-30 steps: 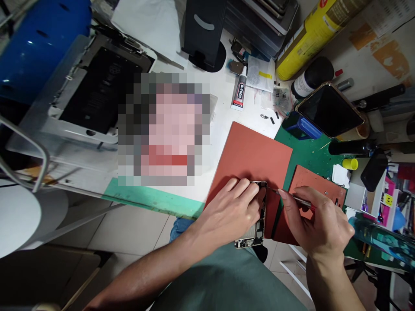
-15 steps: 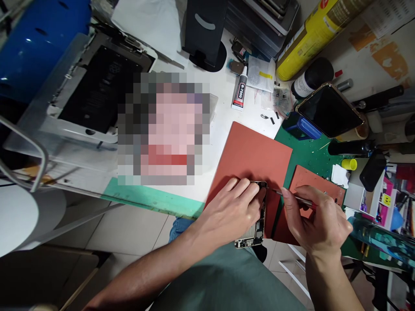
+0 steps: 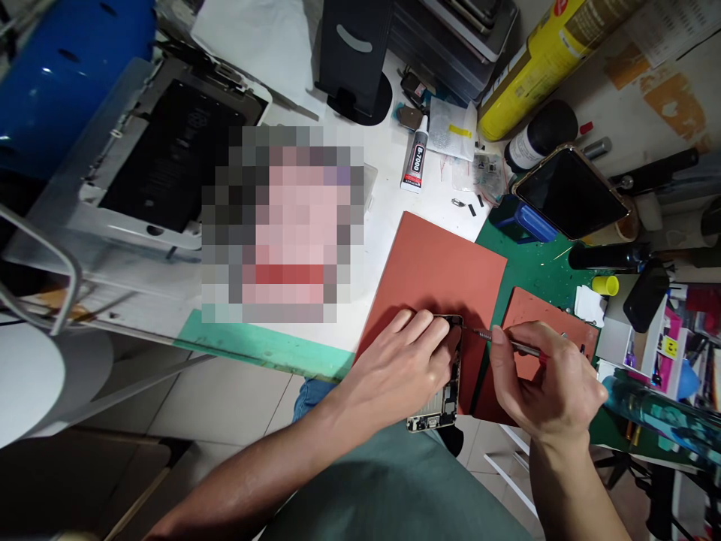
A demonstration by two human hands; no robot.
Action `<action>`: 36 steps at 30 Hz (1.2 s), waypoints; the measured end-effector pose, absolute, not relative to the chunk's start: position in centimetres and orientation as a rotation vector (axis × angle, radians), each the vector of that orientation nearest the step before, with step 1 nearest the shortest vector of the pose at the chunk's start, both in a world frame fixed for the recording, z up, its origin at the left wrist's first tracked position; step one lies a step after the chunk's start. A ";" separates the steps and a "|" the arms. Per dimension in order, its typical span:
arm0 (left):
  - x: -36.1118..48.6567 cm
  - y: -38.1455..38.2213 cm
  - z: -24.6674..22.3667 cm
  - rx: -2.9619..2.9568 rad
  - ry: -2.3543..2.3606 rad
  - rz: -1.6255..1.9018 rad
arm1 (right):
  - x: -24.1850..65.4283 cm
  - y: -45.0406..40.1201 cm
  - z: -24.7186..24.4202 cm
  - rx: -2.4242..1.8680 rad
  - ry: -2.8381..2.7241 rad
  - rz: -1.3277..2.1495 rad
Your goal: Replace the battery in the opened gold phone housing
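An opened phone [image 3: 433,413] lies on a reddish-brown mat [image 3: 433,263], its inner parts showing and its lower end past the mat's near edge. My left hand [image 3: 420,357] is closed over the phone's middle and upper part, gripping it and hiding much of it. In my right hand [image 3: 555,379] a slim screwdriver [image 3: 518,346] is pinched between thumb and fingers. Its shaft points left, with the tip at the phone's upper right corner; whether the tip sits in a screw is too small to tell.
A second reddish mat [image 3: 541,312] lies to the right. Further back are a glue tube [image 3: 415,161], small loose parts, a phone on a stand [image 3: 571,191] and a yellow can [image 3: 523,83]. A larger opened device [image 3: 163,158] rests at the left, beside a blurred-out patch.
My right hand's fingers have shifted slightly on the screwdriver, whose handle sits a little differently. The left hand and the phone stay where they were.
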State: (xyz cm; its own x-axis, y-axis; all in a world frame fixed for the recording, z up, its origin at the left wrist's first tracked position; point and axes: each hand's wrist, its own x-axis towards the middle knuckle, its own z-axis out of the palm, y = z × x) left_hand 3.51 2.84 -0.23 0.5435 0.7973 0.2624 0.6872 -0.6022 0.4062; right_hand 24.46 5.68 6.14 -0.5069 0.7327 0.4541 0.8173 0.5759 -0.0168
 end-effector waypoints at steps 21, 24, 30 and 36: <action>3.6 2.8 -0.1 2.536 1.272 0.645 | 25.4 4.8 5.9 -1.287 -2.270 -0.208; 3.7 2.8 -0.1 2.533 1.304 0.669 | 26.6 4.0 6.0 -1.323 -2.029 -0.217; 3.3 3.0 0.0 2.477 1.244 0.784 | 31.8 1.1 6.2 -1.563 -1.503 -0.242; 2.8 3.5 -0.1 2.337 1.167 1.017 | 36.8 -1.1 4.6 -1.883 -1.164 -0.186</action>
